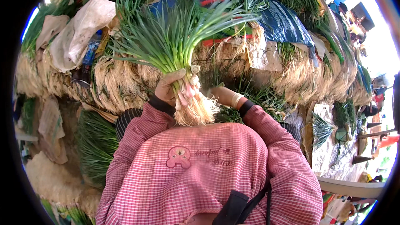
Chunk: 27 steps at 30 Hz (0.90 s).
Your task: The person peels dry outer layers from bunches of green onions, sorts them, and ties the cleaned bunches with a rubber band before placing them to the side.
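Note:
My left hand [166,87] is closed around a thick bunch of spring onions [177,43], held upright in front of my chest. Its long green leaves fan out upward. Below the grip show the pale, pinkish bulbs and a tuft of straw-coloured roots [195,110]. Some fingertips on the bunch look wrapped in pale covers. Just right of the roots is my right hand [224,96], with a light band at the wrist. Its fingers are blurred and partly hidden, so whether they hold anything is unclear.
Heaped spring onions with roots facing me [129,79] stretch across the far side. Blue plastic sheeting [277,18] and a pale sack [93,21] lie over them. More green leaves [96,146] lie at my left. A small bunch [323,129] rests on sheeting at the right.

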Motion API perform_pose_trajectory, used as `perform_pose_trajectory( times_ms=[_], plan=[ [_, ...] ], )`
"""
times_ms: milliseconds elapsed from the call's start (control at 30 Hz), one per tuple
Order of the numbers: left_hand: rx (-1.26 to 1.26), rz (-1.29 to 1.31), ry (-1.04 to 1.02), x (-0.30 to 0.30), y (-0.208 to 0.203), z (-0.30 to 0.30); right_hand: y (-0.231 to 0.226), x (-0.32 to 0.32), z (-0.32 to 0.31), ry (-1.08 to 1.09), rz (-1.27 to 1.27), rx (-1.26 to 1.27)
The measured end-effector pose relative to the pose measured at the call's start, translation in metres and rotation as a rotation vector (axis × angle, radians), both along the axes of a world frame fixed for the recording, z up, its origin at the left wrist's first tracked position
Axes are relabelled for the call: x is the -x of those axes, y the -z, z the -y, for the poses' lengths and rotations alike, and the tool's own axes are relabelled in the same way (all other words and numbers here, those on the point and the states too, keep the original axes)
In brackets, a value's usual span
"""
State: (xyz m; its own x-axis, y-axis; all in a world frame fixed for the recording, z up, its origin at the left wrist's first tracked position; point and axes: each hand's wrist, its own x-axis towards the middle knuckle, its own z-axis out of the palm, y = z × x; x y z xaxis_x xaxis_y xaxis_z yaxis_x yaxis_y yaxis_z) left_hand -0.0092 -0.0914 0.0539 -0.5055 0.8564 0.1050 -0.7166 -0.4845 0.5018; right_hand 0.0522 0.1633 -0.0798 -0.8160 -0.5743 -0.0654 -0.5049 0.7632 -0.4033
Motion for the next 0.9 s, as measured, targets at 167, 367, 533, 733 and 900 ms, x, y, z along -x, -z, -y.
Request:
perform_pose_trajectory(
  times_ms=[167,367,533,733,900],
  plan=[
    [-0.233,-0.016,-0.109,-0.002,-0.004,-0.004,-0.079,0.064,-0.060,0.739,-0.284,-0.078],
    [-0.018,-0.091,-0.089,0.008,-0.006,-0.010,-0.130,0.141,-0.124,0.859,-0.373,-0.618],
    [0.140,-0.073,-0.271,0.013,0.008,-0.022,-0.148,0.099,-0.041,0.983,0.088,0.684],
    [0.508,-0.112,-0.031,0.007,0.024,-0.033,-0.103,0.037,0.034,0.766,-0.024,0.701],
    [0.576,-0.112,0.028,-0.001,0.036,-0.041,-0.093,0.062,0.019,0.834,0.199,0.892]
  ],
)
